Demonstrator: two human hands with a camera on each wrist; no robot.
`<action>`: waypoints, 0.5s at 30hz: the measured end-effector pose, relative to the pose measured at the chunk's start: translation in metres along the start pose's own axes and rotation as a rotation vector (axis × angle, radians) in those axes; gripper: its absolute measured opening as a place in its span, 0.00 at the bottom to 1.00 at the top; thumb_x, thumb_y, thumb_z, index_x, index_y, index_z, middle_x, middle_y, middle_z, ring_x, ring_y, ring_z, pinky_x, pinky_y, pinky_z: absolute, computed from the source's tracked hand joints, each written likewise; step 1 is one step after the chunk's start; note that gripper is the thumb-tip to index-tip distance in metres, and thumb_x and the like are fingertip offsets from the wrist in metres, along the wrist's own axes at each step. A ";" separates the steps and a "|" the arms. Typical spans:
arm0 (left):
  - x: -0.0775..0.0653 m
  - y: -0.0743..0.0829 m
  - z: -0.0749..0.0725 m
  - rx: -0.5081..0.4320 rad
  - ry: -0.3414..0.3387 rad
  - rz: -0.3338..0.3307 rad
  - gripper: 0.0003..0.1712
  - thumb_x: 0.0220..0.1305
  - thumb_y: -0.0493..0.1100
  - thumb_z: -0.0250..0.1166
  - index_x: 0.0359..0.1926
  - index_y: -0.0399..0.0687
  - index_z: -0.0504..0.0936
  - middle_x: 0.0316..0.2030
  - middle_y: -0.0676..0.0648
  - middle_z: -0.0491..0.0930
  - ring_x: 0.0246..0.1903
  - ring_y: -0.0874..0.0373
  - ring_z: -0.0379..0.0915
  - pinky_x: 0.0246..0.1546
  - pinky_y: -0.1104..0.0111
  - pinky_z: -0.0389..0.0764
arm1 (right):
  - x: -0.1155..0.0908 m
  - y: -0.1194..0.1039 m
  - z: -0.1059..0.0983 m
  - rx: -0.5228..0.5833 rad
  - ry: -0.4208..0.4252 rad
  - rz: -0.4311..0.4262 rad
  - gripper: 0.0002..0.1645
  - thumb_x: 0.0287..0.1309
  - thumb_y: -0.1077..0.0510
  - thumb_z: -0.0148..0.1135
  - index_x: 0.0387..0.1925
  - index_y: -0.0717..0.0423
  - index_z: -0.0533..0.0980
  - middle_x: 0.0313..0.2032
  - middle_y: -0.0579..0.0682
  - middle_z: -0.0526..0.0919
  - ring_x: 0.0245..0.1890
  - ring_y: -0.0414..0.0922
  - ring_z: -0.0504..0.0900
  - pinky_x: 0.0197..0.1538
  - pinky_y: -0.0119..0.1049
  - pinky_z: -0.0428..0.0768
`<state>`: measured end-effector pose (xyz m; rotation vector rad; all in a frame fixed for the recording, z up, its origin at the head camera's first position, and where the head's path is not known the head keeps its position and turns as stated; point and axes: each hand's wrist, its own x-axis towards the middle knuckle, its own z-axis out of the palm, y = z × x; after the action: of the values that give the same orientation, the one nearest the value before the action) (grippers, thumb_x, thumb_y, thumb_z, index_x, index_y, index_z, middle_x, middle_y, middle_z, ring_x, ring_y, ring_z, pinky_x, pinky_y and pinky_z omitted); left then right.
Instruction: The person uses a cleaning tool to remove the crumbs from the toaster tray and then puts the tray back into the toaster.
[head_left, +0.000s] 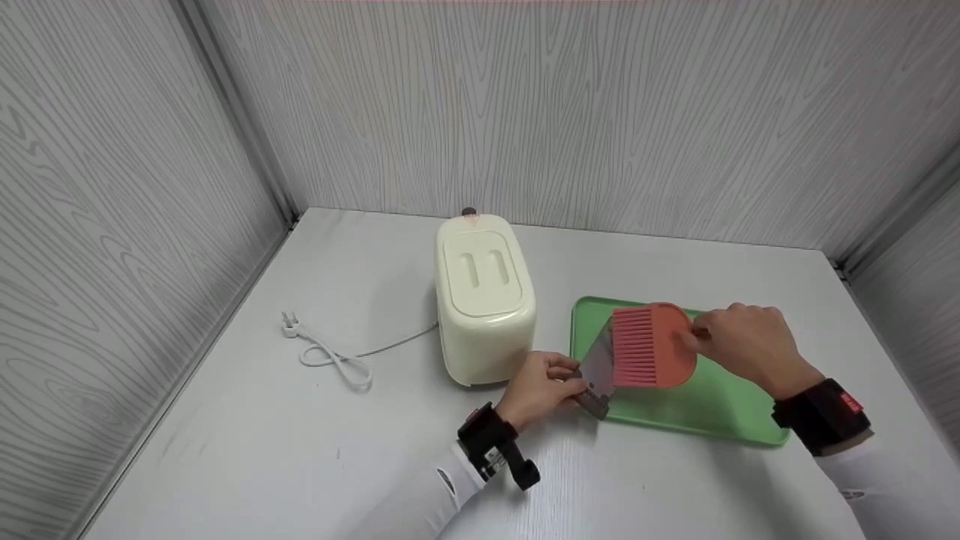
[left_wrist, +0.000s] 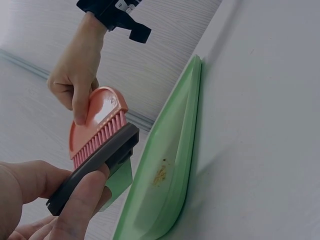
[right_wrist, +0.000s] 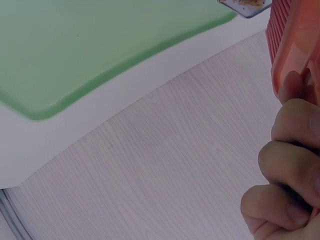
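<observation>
My left hand (head_left: pixel 541 386) pinches the dark handle of a flat metal scraper (head_left: pixel 600 365), its blade angled over the left end of a green tray (head_left: pixel 720 409). An orange brush (head_left: pixel 673 345) with pink bristles is gripped at its rounded back by my right hand (head_left: pixel 754 346). The bristles lie against the blade in the head view. Brown crumbs (right_wrist: pixel 251 2) sit on the scraper near its corner in the right wrist view. A small patch of crumbs (left_wrist: pixel 160 175) also lies in the tray.
A cream toaster (head_left: pixel 487 337) stands just left of the tray, close to my left hand. Its white cord (head_left: pixel 337 356) lies loosely looped on the table, ending in a plug (head_left: pixel 291 327). Wood-grain panels (head_left: pixel 525 112) enclose the table at the back and sides.
</observation>
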<state>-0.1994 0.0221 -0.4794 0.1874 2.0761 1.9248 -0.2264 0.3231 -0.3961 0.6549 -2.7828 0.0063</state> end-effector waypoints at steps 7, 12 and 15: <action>-0.001 0.001 0.000 0.017 0.008 0.002 0.16 0.62 0.33 0.72 0.51 0.32 0.86 0.44 0.37 0.91 0.36 0.58 0.87 0.35 0.71 0.91 | 0.000 0.008 -0.002 0.009 -0.051 0.069 0.24 0.67 0.48 0.67 0.16 0.46 0.72 0.15 0.38 0.54 0.19 0.38 0.56 0.21 0.32 0.51; 0.000 0.002 0.000 0.003 0.004 0.001 0.17 0.62 0.33 0.72 0.51 0.31 0.85 0.45 0.36 0.90 0.35 0.58 0.87 0.36 0.69 0.92 | 0.000 0.018 0.001 0.043 -0.082 0.116 0.21 0.69 0.46 0.65 0.20 0.47 0.78 0.15 0.38 0.57 0.20 0.39 0.59 0.21 0.33 0.53; -0.001 0.002 0.000 -0.004 0.000 0.001 0.17 0.62 0.32 0.71 0.52 0.31 0.85 0.45 0.35 0.90 0.35 0.58 0.87 0.37 0.69 0.92 | -0.001 0.024 0.004 0.060 -0.094 0.135 0.21 0.69 0.46 0.65 0.19 0.48 0.78 0.15 0.38 0.58 0.21 0.39 0.60 0.22 0.33 0.53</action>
<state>-0.1989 0.0224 -0.4774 0.1877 2.0727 1.9299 -0.2371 0.3450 -0.3985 0.4915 -2.9221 0.0891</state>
